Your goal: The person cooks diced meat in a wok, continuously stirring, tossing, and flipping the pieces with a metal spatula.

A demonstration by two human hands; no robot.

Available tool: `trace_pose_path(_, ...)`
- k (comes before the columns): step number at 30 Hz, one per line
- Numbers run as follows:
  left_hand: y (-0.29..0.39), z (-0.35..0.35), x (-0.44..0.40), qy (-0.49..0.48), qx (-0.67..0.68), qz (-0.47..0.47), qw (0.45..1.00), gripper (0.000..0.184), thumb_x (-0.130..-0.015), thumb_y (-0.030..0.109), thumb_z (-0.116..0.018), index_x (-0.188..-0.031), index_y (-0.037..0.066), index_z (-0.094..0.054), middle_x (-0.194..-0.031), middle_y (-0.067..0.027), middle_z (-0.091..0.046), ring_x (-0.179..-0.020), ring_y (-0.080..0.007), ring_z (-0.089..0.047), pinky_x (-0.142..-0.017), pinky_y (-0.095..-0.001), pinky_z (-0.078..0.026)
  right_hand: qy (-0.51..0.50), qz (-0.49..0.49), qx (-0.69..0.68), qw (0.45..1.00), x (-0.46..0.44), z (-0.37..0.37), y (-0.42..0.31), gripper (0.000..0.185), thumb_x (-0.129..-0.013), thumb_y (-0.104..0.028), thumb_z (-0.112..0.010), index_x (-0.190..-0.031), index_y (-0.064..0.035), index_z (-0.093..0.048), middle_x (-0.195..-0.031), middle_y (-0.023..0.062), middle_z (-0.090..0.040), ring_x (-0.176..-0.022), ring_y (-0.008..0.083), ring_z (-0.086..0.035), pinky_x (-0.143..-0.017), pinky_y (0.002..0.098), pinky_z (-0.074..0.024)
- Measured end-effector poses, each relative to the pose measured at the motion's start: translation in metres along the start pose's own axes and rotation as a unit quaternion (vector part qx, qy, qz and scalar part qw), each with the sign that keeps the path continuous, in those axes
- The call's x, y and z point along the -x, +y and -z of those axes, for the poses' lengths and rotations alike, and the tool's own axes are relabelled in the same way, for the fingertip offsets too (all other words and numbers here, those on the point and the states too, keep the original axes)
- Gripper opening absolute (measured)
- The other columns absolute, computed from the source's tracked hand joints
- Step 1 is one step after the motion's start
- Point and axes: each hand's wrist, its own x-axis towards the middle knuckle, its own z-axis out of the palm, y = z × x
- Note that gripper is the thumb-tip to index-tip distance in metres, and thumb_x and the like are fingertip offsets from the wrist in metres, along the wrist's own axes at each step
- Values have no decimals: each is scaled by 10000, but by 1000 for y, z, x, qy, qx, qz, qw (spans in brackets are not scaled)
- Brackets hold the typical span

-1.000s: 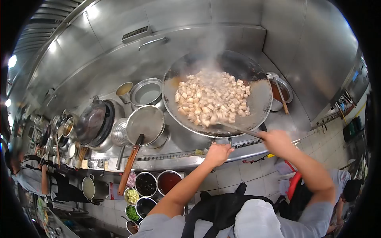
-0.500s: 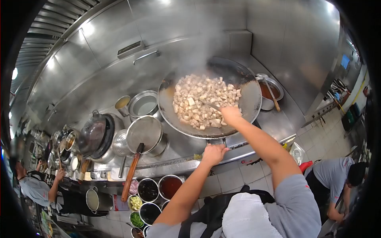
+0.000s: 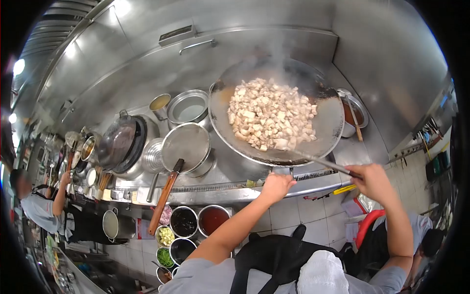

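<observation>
A large wok on the range holds a heap of pale, cubed meat-like pieces, with steam rising off it. My right hand is closed around the dark grip of a long-handled metal cooking utensil. Its shaft slants left over the wok's front rim, and its head is at the near edge of the pieces, too indistinct to name. My left hand is closed at the counter's front edge, just below the wok's rim. What its fingers grip there is hidden.
Left of the wok are a round strainer on a pot, a wooden-handled tool and a perforated skimmer. A pot of reddish liquid stands right. Ingredient containers sit below. Co-workers are at both sides.
My right hand has drawn back to the lower right from over the wok, pulling the utensil toward the front rim. My left hand stays by the counter edge. The view has shifted.
</observation>
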Motion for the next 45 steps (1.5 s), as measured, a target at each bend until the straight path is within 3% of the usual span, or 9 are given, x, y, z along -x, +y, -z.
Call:
trace_pose_path(6,1,4,1,18,17,3,1000,382,-1065,437,-633,-883,109,-702,-812,-99,-756,-795,-327,-742,-803,-500,-530,-59,28,103,993,-150,-127,-56,422,-896,-13,-647,-1315,-60,-661,-901,217,-770,-930,402,-778,-774,514,-617)
trace_pose_path(13,10,10,-5,-26,24,30,999,392,-1064,438,-631,-892,99,-729,-867,-125,-777,-847,-356,-751,-829,-516,-536,133,-10,84,988,-313,-187,-61,181,-940,-72,-641,-1099,-52,-724,-981,176,-803,-933,348,-803,-807,466,-644)
trace_pose_path(21,10,2,-3,-33,-21,12,999,454,-1092,495,-577,-899,108,-715,-883,-129,-779,-838,-381,-752,-830,-551,-546,84,51,111,989,-162,-183,-33,278,-946,-79,-628,-1204,-68,-732,-982,187,-801,-922,371,-805,-799,510,-643)
trace_pose_path(24,7,-5,-3,-24,-46,-4,999,466,-1092,507,-571,-922,97,-712,-875,-133,-778,-814,-389,-752,-792,-551,-554,27,-33,58,997,-101,-155,-11,447,-964,-124,-640,-1394,-218,-717,-949,217,-790,-917,404,-784,-845,524,-629)
trace_pose_path(30,17,-6,2,-16,-84,9,996,449,-1094,503,-566,-933,108,-707,-811,-139,-768,-764,-352,-762,-789,-530,-549,64,-17,-58,996,-18,-47,29,385,-934,-131,-713,-1314,-161,-767,-1010,160,-800,-918,399,-763,-848,513,-607)
trace_pose_path(38,58,-8,-14,-26,-31,26,999,455,-1109,492,-549,-913,107,-691,-752,-114,-755,-691,-329,-751,-692,-502,-553,-3,-16,162,987,26,76,33,353,-859,-125,-783,-1210,-153,-813,-884,134,-749,-826,375,-725,-749,491,-572)
trace_pose_path(40,56,-20,-22,-37,-28,40,998,458,-1115,493,-538,-920,105,-682,-757,-115,-756,-675,-329,-746,-662,-503,-552,-9,-17,194,981,23,68,40,334,-837,-115,-797,-1167,-150,-829,-851,142,-726,-791,375,-718,-733,495,-566)
trace_pose_path(43,52,-28,-31,-43,-9,39,998,459,-1115,495,-541,-904,107,-666,-749,-112,-746,-669,-335,-733,-667,-501,-551,-44,36,281,958,-13,13,78,474,-890,-93,-711,-1343,-231,-748,-850,112,-692,-783,309,-757,-662,437,-589)
trace_pose_path(45,52,-30,-32,-30,-30,41,998,455,-1111,494,-548,-897,111,-664,-745,-109,-742,-672,-333,-730,-685,-496,-551,-20,35,246,968,-59,-57,105,349,-917,-74,-682,-1254,-163,-677,-915,150,-703,-819,346,-771,-683,464,-611)
